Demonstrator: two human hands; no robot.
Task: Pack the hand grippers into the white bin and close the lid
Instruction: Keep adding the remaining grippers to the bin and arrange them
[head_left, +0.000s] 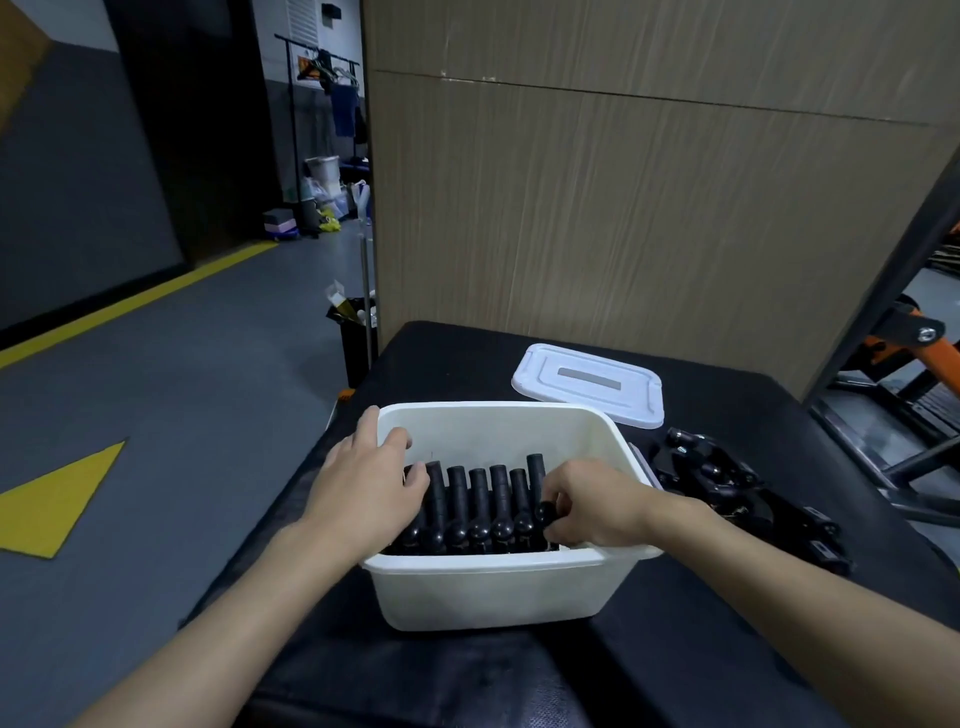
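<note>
A white bin (498, 587) stands on the black padded table (675, 649), open on top. Inside it lie several black hand grippers (480, 506) in a row, handles pointing away from me. My left hand (363, 488) rests over the bin's left rim, its fingers lying on the leftmost gripper in the row. My right hand (587, 512) reaches into the bin's right side and pinches the rightmost hand gripper (540, 499) by its rounded end. More black hand grippers (727, 483) lie loose on the table to the right of the bin. The white lid (589, 387) lies flat behind the bin.
A brown panelled wall (623, 208) rises just behind the table. A black and orange exercise frame (914, 364) stands at the right. A black waste bin (356, 338) stands on the grey floor at the table's left far corner.
</note>
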